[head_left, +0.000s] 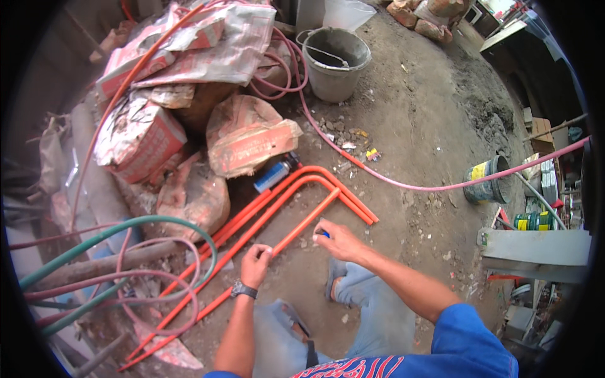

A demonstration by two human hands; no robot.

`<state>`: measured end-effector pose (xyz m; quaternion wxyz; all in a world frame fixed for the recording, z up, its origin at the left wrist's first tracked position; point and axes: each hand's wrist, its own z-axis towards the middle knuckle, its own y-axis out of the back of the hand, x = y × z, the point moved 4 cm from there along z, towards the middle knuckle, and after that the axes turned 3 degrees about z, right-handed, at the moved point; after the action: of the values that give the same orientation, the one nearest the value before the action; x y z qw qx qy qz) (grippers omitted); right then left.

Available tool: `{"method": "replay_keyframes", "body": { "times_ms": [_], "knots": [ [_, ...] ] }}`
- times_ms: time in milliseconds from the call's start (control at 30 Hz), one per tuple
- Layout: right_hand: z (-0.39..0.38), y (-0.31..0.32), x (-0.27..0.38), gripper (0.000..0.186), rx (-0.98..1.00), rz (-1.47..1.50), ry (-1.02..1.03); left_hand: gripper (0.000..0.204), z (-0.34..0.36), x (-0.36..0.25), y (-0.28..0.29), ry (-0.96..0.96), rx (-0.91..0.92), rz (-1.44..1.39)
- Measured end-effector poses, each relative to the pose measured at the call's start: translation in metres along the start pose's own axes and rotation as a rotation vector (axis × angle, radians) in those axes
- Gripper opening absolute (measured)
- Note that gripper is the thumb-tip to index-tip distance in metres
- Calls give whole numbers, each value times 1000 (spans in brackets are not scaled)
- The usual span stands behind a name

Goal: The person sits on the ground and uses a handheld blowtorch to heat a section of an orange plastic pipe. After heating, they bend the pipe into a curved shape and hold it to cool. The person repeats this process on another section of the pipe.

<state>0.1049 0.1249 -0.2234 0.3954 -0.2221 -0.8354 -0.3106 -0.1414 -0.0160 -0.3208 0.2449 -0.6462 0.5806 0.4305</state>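
My left hand [255, 264], with a watch on its wrist, is closed at a straight orange pipe [307, 220]. One end of that pipe crosses over a bent orange pipe [328, 183], and its other part runs down to the left. To the right of it, my right hand [338, 240] is closed, apart from the pipe. A small blue thing [325, 234] shows between its fingers, too small to name surely. More orange pipes with bent ends lie on the dirt beyond my hands. A blue canister with a black top [272, 176] lies by their bends.
Stained sacks [142, 138] are heaped at the left. Green hose [157, 219] and pink hose loop near my left arm; a pink hose [428, 188] crosses the ground. A grey bucket [337, 72] stands far, a smaller one [486, 179] right, near a metal piece [535, 247].
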Motion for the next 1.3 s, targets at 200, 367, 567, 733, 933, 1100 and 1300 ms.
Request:
{"method": "replay_keyframes", "body": {
  "times_ms": [200,367,567,733,933,1100,1300],
  "knots": [
    [39,3,-9,30,-39,44,151,22,72,18,-54,-25,60,-237],
    [32,27,1,26,19,-223,292,17,110,37,-84,-85,158,-138],
    [-1,49,8,27,-87,-258,352,20,102,17,-82,-191,243,124],
    [-10,52,-2,26,-114,-320,323,26,86,0,-60,-274,157,338],
    [-34,48,15,24,-125,-354,270,29,72,3,-47,-294,109,633],
    [-39,63,-2,24,-118,-326,295,32,52,47,-36,-362,100,881],
    [-17,57,-17,25,-128,-312,342,35,28,44,-18,-358,150,1073]
  ]
}}
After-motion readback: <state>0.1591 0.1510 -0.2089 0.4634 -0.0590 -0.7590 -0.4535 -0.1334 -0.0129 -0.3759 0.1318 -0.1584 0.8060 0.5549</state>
